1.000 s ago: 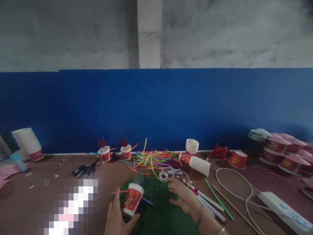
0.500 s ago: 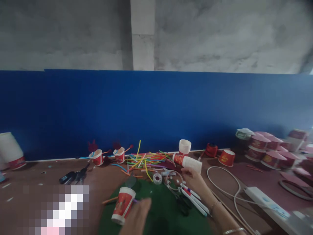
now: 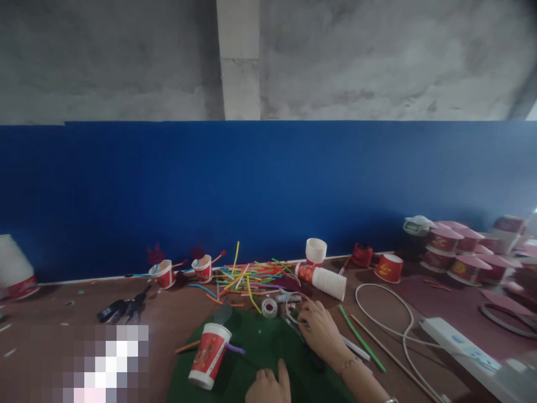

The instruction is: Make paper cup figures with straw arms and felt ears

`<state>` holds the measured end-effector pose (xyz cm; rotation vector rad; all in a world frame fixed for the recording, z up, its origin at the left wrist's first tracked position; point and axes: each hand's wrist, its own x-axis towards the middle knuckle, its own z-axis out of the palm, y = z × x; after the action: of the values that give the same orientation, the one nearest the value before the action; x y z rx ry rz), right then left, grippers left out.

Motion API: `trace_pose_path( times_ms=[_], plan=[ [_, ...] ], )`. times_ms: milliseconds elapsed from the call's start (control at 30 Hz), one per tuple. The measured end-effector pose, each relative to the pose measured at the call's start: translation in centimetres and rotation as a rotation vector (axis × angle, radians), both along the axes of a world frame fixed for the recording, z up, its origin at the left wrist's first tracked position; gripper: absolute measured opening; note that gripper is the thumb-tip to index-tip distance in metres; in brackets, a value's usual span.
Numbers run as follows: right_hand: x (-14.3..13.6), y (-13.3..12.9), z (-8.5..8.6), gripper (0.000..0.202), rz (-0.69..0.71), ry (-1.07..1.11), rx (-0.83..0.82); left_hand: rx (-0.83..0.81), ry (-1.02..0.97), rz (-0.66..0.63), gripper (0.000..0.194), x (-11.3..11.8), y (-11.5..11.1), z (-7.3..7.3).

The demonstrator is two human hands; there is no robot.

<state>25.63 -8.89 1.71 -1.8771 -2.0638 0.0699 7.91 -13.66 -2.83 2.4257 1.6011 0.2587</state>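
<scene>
My left hand [image 3: 268,387] is low over the green mat [image 3: 239,347], thumb apart from the fingers, holding nothing I can see. Left of it is a red and white paper cup [image 3: 210,357] with a purple fuzzy stem [image 3: 235,349] on its right side and an orange stem [image 3: 187,346] on its left. My right hand [image 3: 322,329] bends its fingers down over the pens and dark-handled scissors [image 3: 314,358]; what its fingertips grip is hidden. A white pen [image 3: 356,348] shows beside the wrist. A tape roll [image 3: 269,308] lies left of this hand.
Colourful stems [image 3: 247,278] lie piled near the blue wall [image 3: 268,190]. Behind my right hand is a toppled stack of paper cups [image 3: 329,283]. A white cable [image 3: 384,286] leads around a power strip [image 3: 459,348]. Pink-topped cups [image 3: 467,268] crowd the right side.
My left hand has come away from the paper cup and moved right and down. My right hand has drawn back from beside the cup stack to over the pens and scissors.
</scene>
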Motion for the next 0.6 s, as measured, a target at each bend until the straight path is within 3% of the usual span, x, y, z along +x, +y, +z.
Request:
trace_pose_path(
  times_ms=[100,233,367,500,600],
  plan=[
    [-0.1,-0.3,0.6,0.026,-0.033,0.027,0.041,-0.128,0.011,-0.104,0.061,-1.6,0.4,1.6],
    [-1.1,-1.0,2.0,0.023,0.032,0.148,0.018,-0.148,-0.153,-0.179,0.064,-4.6,0.2,3.1],
    [-2.8,-1.7,2.5,0.022,0.166,0.295,-0.122,-0.070,-0.232,-0.170,0.056,-6.1,-0.7,2.0],
    [-4.4,-2.6,1.9,0.025,0.270,0.274,-0.189,-0.015,-0.289,-0.213,0.054,-6.3,-0.7,0.3],
    [-4.9,-3.1,1.3,0.025,0.351,0.251,-0.247,-0.040,-0.296,-0.204,0.054,-6.2,-0.4,-0.1]
  ],
)
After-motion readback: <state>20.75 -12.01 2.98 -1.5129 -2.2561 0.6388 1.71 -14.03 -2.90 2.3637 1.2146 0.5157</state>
